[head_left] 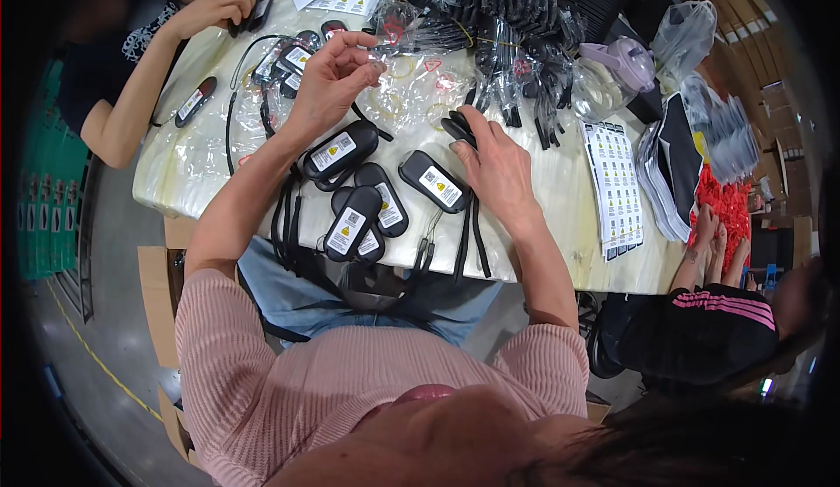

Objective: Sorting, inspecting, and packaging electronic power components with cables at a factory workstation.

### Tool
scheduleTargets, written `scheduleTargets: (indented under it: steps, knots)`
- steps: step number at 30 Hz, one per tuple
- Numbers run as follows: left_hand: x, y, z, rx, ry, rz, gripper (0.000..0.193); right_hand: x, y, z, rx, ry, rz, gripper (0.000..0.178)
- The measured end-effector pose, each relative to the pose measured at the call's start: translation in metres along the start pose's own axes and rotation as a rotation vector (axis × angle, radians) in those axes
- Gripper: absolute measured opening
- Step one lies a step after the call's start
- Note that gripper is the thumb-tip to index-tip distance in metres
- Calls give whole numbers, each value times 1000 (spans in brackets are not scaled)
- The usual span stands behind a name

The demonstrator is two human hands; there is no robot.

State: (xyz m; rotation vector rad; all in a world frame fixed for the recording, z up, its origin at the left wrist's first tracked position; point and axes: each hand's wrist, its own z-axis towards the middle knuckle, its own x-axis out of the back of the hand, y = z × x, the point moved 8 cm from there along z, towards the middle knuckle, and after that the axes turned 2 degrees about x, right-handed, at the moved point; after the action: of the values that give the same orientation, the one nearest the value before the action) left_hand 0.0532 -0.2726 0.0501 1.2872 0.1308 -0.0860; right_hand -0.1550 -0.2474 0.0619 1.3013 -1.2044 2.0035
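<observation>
My left hand [328, 84] is raised over the left middle of the table, fingers partly curled and thumb apart from the fingertips. Nothing shows between them; clear plastic bags [398, 89] lie just beyond. My right hand [500, 168] pinches a black oval device [458, 128], seen edge-on, and its black strap [477, 238] seems to hang toward the near edge. Between my forearms lie several black oval devices with white labels: one device [340, 150] beside my left forearm, another device [435, 182] beside my right hand, and an overlapping pile [353, 223] nearest me.
Bundled black straps in clear bags [503, 41] fill the far side. Label sheets [614, 185], a lilac-lidded clear container [621, 67] and stacked dark sheets [667, 163] stand right. A co-worker's hand [214, 13] holds a device at far left; another person's hands [707, 229] touch red material.
</observation>
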Motion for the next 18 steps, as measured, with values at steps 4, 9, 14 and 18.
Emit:
scheduleTargets:
  steps: [4, 9, 14, 18]
  knots:
    - [-3, 2, 0, 1, 8, 12, 28, 1, 5, 1, -7, 40, 56, 36]
    - [-1, 0, -2, -1, 12, 1, 28, 1, 7, 1, 44, 87, 227, 34]
    - [-3, -2, -3, 1, 10, 42, 29, 3, -2, -1, 100, 78, 270, 33]
    - [-5, -1, -3, 6, -10, 52, 28, 7, 4, -3, 136, 167, 281, 32]
